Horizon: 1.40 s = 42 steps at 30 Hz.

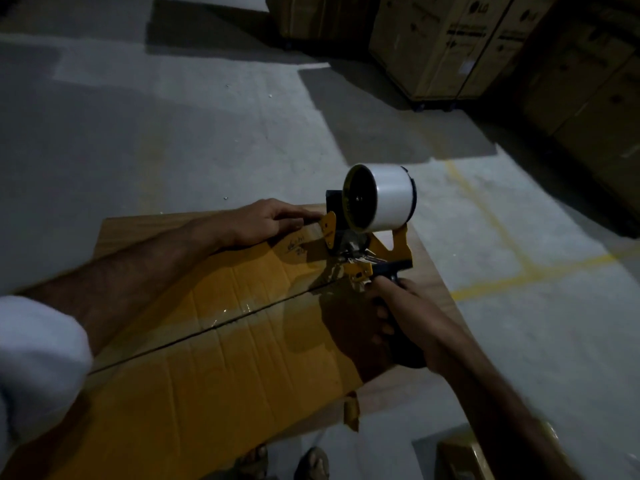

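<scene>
one closed carton (207,358) under tape dispenser (374,216)

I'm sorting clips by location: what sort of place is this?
Probably a warehouse or packing area: large printed cartons stacked at the back, yellow lines painted on a concrete floor, and a tape dispenser held on a cardboard box.

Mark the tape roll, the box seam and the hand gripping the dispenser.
tape roll (391,199), head view, white outer winding.
box seam (207,329), head view, middle of the slit.
right hand (405,320), head view, back of the hand.
</scene>
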{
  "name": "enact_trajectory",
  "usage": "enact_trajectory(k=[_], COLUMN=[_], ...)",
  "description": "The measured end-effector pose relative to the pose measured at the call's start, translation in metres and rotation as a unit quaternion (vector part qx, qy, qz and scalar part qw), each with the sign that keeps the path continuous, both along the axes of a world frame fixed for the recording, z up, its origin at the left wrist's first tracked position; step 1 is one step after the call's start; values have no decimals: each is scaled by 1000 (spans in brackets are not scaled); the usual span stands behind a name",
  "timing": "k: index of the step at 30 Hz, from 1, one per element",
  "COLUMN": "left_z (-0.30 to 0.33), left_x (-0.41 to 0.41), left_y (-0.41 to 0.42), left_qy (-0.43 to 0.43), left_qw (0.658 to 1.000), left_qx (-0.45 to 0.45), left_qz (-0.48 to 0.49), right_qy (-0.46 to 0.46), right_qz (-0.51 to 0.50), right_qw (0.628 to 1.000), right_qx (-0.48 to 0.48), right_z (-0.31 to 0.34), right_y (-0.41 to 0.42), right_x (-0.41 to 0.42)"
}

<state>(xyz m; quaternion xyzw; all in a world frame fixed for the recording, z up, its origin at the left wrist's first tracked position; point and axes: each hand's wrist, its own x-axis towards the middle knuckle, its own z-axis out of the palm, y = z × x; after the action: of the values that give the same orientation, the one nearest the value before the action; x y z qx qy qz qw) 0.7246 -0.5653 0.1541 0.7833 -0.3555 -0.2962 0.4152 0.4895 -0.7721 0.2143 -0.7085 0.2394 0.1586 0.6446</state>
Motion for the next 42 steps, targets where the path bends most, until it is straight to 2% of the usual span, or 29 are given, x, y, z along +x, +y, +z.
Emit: enact_trajectory(k=[6,10,12,14,17,18,21,24,28,33,36,38,42], left_z=[8,11,11,11,17,18,15,10,16,20,27,27,9], left_x=[-5,-10,-13,-14,-17,-20,-41,-51,-49,-61,-70,-90,-140], left_y=[2,4,7,5,0,-1,3,3,-1,3,-2,-3,-2], left_qy=[-108,-143,-227,-327,-390,-394,-342,-382,-413,-359,-336,-320,-392], left_qw=[994,990,973,943,914,911,934,913,885,919,920,916,898], left_qx=[13,14,33,60,98,103,81,102,183,151,194,231,192], left_qz=[-18,-14,-10,-19,-51,-61,-65,-94,-108,-67,-55,-67,-59], right_qy=[13,-49,-70,-82,-111,-122,-139,-124,-78,-77,-88,-111,-148], right_qz=[-29,-30,-32,-31,-11,-2,29,54,59,87,84,87,98], right_qw=[999,995,993,990,986,983,981,984,992,991,991,987,976], right_qx=[-3,-77,-92,-106,-127,-133,-132,-112,-75,-69,-57,-82,-123], right_z=[-7,-19,-20,-23,-26,-26,-25,-26,-25,-31,-41,-44,-46], right_y=[-7,-3,0,0,4,7,16,11,-6,-22,-25,-26,-28], right_x=[-55,-69,-62,-53,-34,-26,-2,10,12,-9,-22,-21,-17])
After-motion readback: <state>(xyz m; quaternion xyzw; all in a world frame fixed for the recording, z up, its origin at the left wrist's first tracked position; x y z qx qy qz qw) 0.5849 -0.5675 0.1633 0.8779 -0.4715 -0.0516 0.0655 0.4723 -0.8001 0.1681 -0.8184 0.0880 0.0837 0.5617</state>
